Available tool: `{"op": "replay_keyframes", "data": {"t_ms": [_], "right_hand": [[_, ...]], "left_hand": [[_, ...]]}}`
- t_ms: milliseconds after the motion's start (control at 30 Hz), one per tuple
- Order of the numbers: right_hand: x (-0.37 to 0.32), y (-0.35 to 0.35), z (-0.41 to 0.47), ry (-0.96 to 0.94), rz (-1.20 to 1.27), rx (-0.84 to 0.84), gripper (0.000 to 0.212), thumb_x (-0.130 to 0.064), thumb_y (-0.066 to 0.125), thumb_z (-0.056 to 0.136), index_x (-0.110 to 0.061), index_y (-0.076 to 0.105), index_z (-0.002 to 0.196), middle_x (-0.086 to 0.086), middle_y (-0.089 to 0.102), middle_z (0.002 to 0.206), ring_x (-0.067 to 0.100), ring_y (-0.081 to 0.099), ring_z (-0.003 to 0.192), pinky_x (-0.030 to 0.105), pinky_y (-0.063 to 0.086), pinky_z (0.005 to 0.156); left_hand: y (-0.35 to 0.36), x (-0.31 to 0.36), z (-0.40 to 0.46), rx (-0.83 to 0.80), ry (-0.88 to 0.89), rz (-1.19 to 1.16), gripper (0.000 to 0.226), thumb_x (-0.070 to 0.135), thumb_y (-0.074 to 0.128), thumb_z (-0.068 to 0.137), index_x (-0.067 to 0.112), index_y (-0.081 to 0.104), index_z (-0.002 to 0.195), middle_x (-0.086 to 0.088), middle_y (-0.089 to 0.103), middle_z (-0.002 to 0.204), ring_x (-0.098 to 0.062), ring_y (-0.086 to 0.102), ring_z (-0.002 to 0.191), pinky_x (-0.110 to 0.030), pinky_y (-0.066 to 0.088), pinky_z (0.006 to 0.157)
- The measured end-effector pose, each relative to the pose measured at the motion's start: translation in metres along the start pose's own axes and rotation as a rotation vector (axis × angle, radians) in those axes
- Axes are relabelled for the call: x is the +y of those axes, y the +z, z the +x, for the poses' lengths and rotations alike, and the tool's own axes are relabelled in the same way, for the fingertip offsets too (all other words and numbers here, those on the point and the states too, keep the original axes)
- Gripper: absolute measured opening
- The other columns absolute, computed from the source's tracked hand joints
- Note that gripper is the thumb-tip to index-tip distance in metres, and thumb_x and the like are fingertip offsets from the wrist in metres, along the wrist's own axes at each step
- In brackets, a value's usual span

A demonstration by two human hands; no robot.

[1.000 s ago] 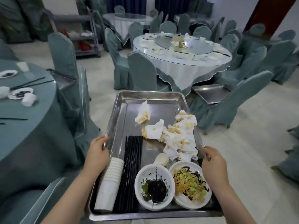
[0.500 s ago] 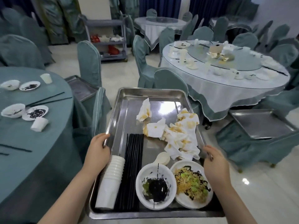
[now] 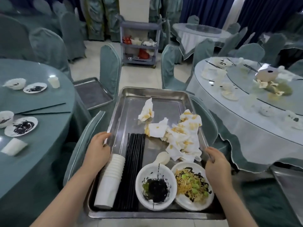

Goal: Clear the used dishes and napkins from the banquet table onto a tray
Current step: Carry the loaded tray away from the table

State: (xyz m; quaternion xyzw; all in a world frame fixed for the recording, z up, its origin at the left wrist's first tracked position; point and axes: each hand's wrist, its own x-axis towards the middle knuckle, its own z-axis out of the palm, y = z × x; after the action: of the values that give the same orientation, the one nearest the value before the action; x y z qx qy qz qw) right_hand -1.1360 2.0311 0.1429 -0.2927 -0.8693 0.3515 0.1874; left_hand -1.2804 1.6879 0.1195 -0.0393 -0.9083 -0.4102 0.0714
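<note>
The view has swung left: the left table (image 3: 32, 102), with dirty plates (image 3: 21, 126), is now closer. Both hands, left hand (image 3: 98, 151) and right hand (image 3: 217, 166), grip the loaded tray (image 3: 157, 94) by its rims, so more clearing likely follows there.

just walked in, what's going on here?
A person is carrying a loaded metal tray between banquet tables, left hand and right hand each gripping a long side rim. On it: stacked white cups, black chopsticks, stained napkins and two dirty dishes. The table on the left still holds used dishes.
</note>
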Motion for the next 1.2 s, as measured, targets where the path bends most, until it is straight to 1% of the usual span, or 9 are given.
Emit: {"op": "replay_keyframes", "data": {"t_ms": [200, 300, 467, 600, 767, 833, 900, 1033, 1200], "right_hand": [[-0.018, 0.036, 0.117, -0.007, 0.032, -0.063, 0.045, 0.007, 0.041, 0.092, -0.015, 0.065, 0.122, -0.002, 0.055, 0.136, 0.012, 0.048, 0.120, 0.030, 0.036, 0.104], [-0.028, 0.058, 0.171, 0.008, 0.054, -0.082, 0.050, 0.011, 0.040, 0.090, -0.016, 0.064, 0.124, -0.005, 0.053, 0.137, 0.015, 0.045, 0.128, 0.033, 0.034, 0.107], [-0.050, 0.110, 0.274, 0.002, 0.063, -0.105, 0.054, 0.013, 0.041, 0.085, -0.019, 0.065, 0.122, -0.005, 0.054, 0.135, 0.014, 0.045, 0.125, 0.034, 0.036, 0.106], [-0.080, 0.154, 0.361, -0.014, 0.062, -0.113, 0.050, 0.011, 0.042, 0.087, -0.016, 0.065, 0.122, -0.004, 0.053, 0.136, 0.017, 0.046, 0.126, 0.035, 0.037, 0.108], [-0.119, 0.206, 0.456, 0.029, 0.053, -0.114, 0.041, 0.004, 0.043, 0.092, -0.013, 0.066, 0.121, -0.001, 0.048, 0.143, 0.020, 0.041, 0.133, 0.036, 0.031, 0.111], [-0.132, 0.225, 0.494, 0.034, 0.030, -0.134, 0.039, 0.005, 0.044, 0.091, -0.012, 0.069, 0.115, 0.000, 0.049, 0.142, 0.023, 0.045, 0.129, 0.032, 0.035, 0.105], [-0.143, 0.244, 0.534, 0.014, 0.021, -0.139, 0.037, 0.004, 0.044, 0.090, -0.012, 0.072, 0.110, 0.000, 0.052, 0.141, 0.025, 0.050, 0.123, 0.034, 0.039, 0.103], [-0.163, 0.284, 0.623, 0.007, 0.021, -0.130, 0.036, 0.005, 0.045, 0.091, -0.009, 0.072, 0.109, 0.003, 0.053, 0.140, 0.024, 0.045, 0.130, 0.032, 0.030, 0.111], [-0.189, 0.337, 0.743, -0.030, 0.040, -0.144, 0.037, 0.006, 0.043, 0.091, -0.014, 0.073, 0.102, 0.000, 0.054, 0.137, 0.022, 0.048, 0.125, 0.034, 0.036, 0.109]], "left_hand": [[0.035, 0.014, 0.095, 0.040, -0.054, 0.005, 0.057, -0.018, 0.046, 0.075, 0.003, 0.061, 0.126, -0.008, 0.054, 0.133, -0.021, 0.047, 0.127, -0.025, 0.029, 0.108], [0.056, 0.018, 0.146, 0.050, -0.090, 0.002, 0.054, -0.013, 0.046, 0.078, 0.007, 0.061, 0.126, -0.006, 0.054, 0.135, -0.020, 0.047, 0.127, -0.030, 0.032, 0.111], [0.091, 0.013, 0.254, 0.041, -0.119, -0.025, 0.056, -0.014, 0.045, 0.077, 0.006, 0.061, 0.127, -0.005, 0.054, 0.137, -0.018, 0.048, 0.127, -0.023, 0.029, 0.108], [0.109, 0.014, 0.345, 0.039, -0.136, -0.002, 0.055, -0.014, 0.045, 0.079, 0.008, 0.060, 0.127, 0.000, 0.050, 0.137, -0.008, 0.045, 0.121, -0.018, 0.027, 0.104], [0.119, 0.022, 0.463, 0.048, -0.116, 0.044, 0.055, -0.014, 0.044, 0.080, 0.007, 0.060, 0.128, -0.005, 0.050, 0.138, -0.017, 0.045, 0.127, -0.017, 0.024, 0.104], [0.124, 0.023, 0.505, 0.045, -0.130, 0.059, 0.054, -0.013, 0.045, 0.081, 0.008, 0.060, 0.128, -0.005, 0.050, 0.139, -0.017, 0.046, 0.126, -0.019, 0.027, 0.104], [0.133, 0.025, 0.545, 0.048, -0.146, 0.063, 0.052, -0.011, 0.046, 0.082, 0.008, 0.060, 0.129, -0.005, 0.049, 0.140, -0.018, 0.045, 0.128, -0.023, 0.029, 0.107], [0.161, 0.026, 0.630, 0.059, -0.157, 0.063, 0.046, -0.006, 0.048, 0.087, 0.008, 0.061, 0.129, -0.004, 0.047, 0.141, -0.017, 0.043, 0.130, -0.027, 0.028, 0.110], [0.201, 0.031, 0.744, 0.084, -0.174, 0.047, 0.045, -0.005, 0.049, 0.087, 0.008, 0.061, 0.128, -0.004, 0.048, 0.141, -0.018, 0.045, 0.129, -0.027, 0.030, 0.108]]}}
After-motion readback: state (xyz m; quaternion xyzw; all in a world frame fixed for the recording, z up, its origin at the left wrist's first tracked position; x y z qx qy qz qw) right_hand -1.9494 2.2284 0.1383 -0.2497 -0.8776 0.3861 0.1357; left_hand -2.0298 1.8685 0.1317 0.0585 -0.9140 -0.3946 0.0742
